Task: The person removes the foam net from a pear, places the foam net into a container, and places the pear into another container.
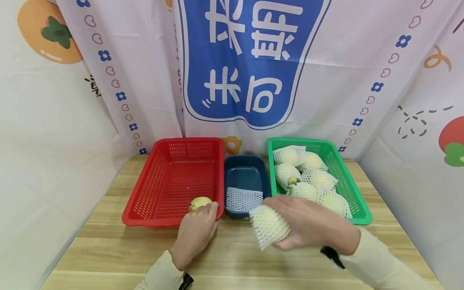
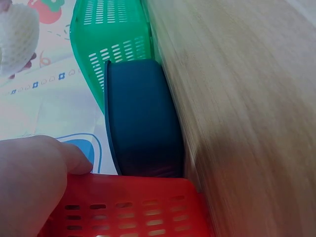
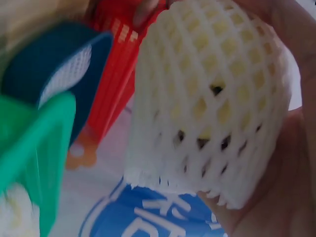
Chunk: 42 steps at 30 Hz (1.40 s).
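My right hand (image 1: 302, 221) grips a pear in a white foam net (image 1: 270, 226) above the table, in front of the green basket. In the right wrist view the netted pear fills much of the picture, the net's loose end hanging past the fruit. My left hand (image 1: 198, 227) reaches over the near right corner of the red basket (image 1: 142, 200), right at a bare yellow pear (image 1: 200, 202). Its thumb (image 2: 76, 159) shows over the basket rim in the left wrist view. The other fingertips are hidden, so I cannot tell whether they hold that pear.
Between the baskets stands a dark blue tray (image 1: 247, 177) with flat white foam nets (image 1: 243, 199) inside. Several netted pears (image 1: 319, 178) fill the green basket (image 1: 349, 189) on the right. A printed cloth (image 1: 152, 80) hangs behind the wooden table (image 1: 101, 241).
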Each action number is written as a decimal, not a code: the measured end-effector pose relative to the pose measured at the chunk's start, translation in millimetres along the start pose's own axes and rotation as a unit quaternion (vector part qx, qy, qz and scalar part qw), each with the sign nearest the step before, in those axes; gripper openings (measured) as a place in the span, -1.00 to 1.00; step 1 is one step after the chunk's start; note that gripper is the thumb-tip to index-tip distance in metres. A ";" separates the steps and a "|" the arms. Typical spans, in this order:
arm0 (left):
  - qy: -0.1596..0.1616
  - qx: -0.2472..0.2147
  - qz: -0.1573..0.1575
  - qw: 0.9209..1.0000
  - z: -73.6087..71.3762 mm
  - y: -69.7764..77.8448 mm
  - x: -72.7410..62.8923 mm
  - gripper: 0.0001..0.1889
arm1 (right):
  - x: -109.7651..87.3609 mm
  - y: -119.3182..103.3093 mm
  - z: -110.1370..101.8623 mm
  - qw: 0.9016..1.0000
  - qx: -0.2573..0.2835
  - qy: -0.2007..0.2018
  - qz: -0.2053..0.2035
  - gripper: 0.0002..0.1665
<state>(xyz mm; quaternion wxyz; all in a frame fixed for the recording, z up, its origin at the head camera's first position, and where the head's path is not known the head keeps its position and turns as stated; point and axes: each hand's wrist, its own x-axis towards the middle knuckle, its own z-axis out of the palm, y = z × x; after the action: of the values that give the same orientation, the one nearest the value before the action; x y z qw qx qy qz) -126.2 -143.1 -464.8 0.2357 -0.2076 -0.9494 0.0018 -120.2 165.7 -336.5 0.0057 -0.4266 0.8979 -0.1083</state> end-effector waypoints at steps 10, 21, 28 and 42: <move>0.012 -0.001 0.005 1.000 0.0 -0.6 -0.1 -0.63 | 4.0 -5.0 72.2 0.999 0.008 -0.004 -0.037 -0.11; 0.054 -0.023 0.038 0.998 -17.7 3.3 -4.0 -0.64 | 7.1 20.1 112.4 0.998 0.051 -0.035 -0.004 -0.01; 0.039 -0.145 0.148 0.977 -50.7 15.4 -13.4 -0.65 | 4.2 24.8 117.7 0.996 0.076 -0.036 0.002 0.04; -0.159 -0.249 0.228 0.928 -24.1 29.0 -17.3 -0.54 | 4.7 25.2 118.1 0.991 0.124 -0.042 0.035 0.06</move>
<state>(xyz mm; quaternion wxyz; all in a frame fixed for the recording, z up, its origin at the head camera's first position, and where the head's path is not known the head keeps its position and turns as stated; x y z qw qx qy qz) -90.1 -125.7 -454.1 0.0160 -0.4672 -0.8715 -0.1478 -130.4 155.1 -456.4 0.1002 -0.3952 0.8909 -0.2002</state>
